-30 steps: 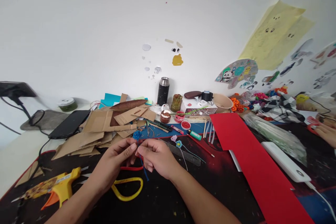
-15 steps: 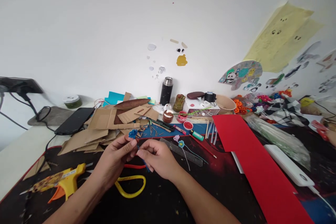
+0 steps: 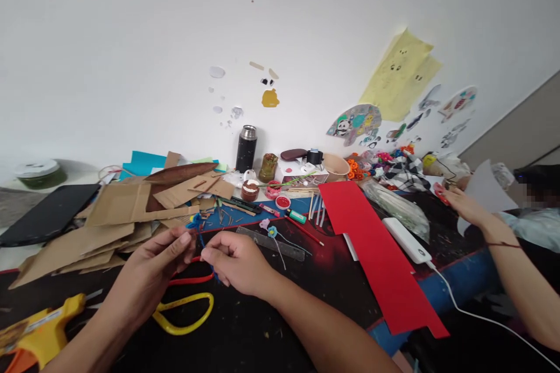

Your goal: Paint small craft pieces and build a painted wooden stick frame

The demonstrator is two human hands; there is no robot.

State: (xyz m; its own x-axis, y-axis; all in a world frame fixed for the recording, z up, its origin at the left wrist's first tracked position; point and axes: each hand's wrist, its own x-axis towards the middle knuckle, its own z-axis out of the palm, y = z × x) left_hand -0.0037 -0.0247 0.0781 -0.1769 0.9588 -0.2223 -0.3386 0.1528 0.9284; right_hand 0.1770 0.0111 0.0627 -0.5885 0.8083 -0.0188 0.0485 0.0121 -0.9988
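Observation:
My left hand (image 3: pixel 168 256) pinches a small blue flower (image 3: pixel 193 222) with a yellow middle, which pokes up above the fingertips. My right hand (image 3: pixel 236 262) is closed just beside it, fingers pressed on the flower's thin blue stem (image 3: pixel 202 239); a bit of blue shows below those fingers. Under the hands lie scissors (image 3: pixel 187 331) with yellow and red handles. Right of my right hand, a lilac flower (image 3: pixel 264 224) and a light-blue flower (image 3: pixel 272 231) on thin stems rest by a clear ruler (image 3: pixel 280 245).
A yellow glue gun (image 3: pixel 52 326) lies at left, below piled cardboard (image 3: pixel 118 204). Behind stand a black flask (image 3: pixel 247 148) and small pots. Red card (image 3: pixel 371 262) and a white power strip (image 3: pixel 405 239) lie to the right. Another person's hand (image 3: pixel 464 207) reaches in at far right.
My view has turned right, bringing another person's arm in. The flower has tilted so its yellow middle shows, and more of its stem is visible between my hands.

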